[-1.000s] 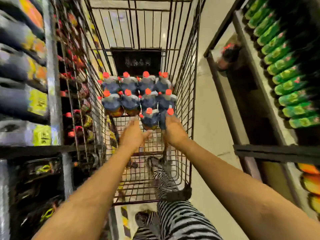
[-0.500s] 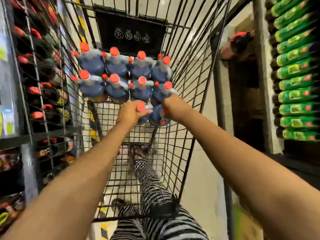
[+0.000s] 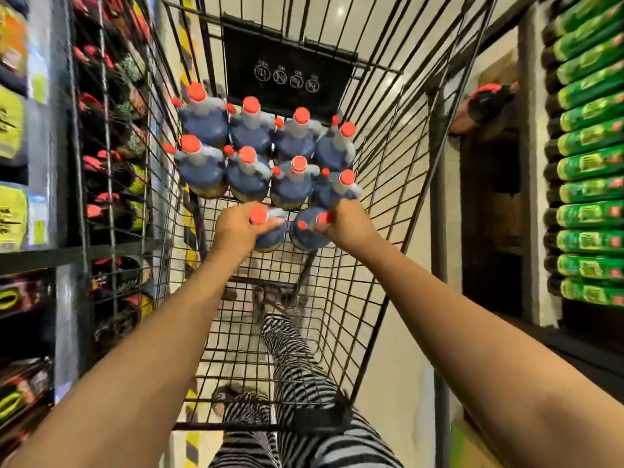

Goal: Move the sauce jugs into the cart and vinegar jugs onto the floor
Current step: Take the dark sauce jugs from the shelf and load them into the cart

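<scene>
From the head camera, both arms reach down into the wire cart (image 3: pixel 388 184). The left hand (image 3: pixel 233 231) has its fingers curled round the neck of a dark, red-capped sauce jug (image 3: pixel 271 236), just under the cap. The right hand (image 3: pixel 351 224) is wrapped round the top of a second jug (image 3: pixel 305 238) right beside it, and the two jugs are touching or nearly so. Both sit low in the cart, just on the near side of eight more jugs (image 3: pixel 250 177) packed upright in two rows of four below a black placard (image 3: pixel 287 76). Whether the held pair rests on the cart floor, I cannot tell. Green bottles (image 3: pixel 591 157) line the shelf on the right, and striped trousers (image 3: pixel 297 359) show through the mesh.
</scene>
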### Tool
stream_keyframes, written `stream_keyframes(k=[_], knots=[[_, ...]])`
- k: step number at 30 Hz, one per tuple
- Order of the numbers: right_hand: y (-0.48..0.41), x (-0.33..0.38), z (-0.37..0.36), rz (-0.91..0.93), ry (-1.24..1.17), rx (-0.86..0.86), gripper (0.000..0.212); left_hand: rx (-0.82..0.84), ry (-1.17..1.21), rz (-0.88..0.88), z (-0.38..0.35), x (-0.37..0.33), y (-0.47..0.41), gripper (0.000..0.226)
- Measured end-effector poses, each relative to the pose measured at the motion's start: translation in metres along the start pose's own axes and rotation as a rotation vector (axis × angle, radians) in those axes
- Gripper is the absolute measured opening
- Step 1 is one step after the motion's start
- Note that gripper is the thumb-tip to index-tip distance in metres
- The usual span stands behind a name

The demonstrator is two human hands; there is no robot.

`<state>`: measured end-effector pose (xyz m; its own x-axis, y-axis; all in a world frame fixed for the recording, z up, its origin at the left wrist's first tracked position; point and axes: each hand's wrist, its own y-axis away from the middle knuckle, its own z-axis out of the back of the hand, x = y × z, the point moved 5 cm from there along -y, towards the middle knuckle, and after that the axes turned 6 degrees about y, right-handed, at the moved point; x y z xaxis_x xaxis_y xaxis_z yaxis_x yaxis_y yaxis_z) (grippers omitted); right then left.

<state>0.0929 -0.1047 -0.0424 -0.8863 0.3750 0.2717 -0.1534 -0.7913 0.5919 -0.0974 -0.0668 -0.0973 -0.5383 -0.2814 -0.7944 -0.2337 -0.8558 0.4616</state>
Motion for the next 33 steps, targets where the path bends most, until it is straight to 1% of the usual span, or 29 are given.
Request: stream_keyframes(k=[3, 6, 10, 14, 17, 19, 23, 26, 28, 29, 33], knots=[[-0.004, -0.002, -0.009, -0.010, -0.072, -0.033, 0.045, 0.001, -0.082, -0.028, 0.006, 0.003, 0.004, 0.037], [-0.008, -0.009, -0.021, -0.029, -0.083, -0.091, 0.055, -0.041, -0.074, -0.017, 0.007, 0.004, 0.006, 0.039], [-0.002, -0.014, -0.027, -0.065, -0.260, -0.068, 0.048, -0.045, -0.039, 0.004, 0.004, 0.011, 0.002, 0.037], [-0.005, -0.012, -0.029, -0.067, -0.346, -0.062, 0.039, -0.059, 0.025, 0.015, 0.004, 0.012, 0.002, 0.036], [-0.005, -0.013, -0.033, -0.060, -0.408, -0.080, 0.037, -0.143, 0.106, 0.051, 0.011, 0.012, 0.011, 0.033], [-0.002, -0.011, -0.033, -0.042, -0.426, -0.099, 0.038, -0.217, 0.100, 0.049, 0.020, 0.008, 0.022, 0.032], [0.015, 0.003, -0.029, 0.039, -0.479, -0.096, 0.036, -0.272, -0.070, 0.085, 0.034, 0.001, 0.054, 0.035], [0.041, 0.024, -0.023, 0.133, -0.490, -0.080, 0.036, -0.310, -0.029, 0.097, 0.049, -0.002, 0.086, 0.032], [0.062, 0.039, -0.017, 0.188, -0.482, -0.090, 0.034, -0.377, -0.059, 0.140, 0.066, -0.010, 0.117, 0.027], [0.073, 0.047, -0.013, 0.217, -0.490, -0.098, 0.036, -0.417, -0.037, 0.143, 0.075, -0.012, 0.134, 0.027], [0.130, 0.089, 0.012, 0.375, -0.508, -0.168, 0.043, -0.605, 0.055, 0.098, 0.111, -0.032, 0.217, 0.040]])
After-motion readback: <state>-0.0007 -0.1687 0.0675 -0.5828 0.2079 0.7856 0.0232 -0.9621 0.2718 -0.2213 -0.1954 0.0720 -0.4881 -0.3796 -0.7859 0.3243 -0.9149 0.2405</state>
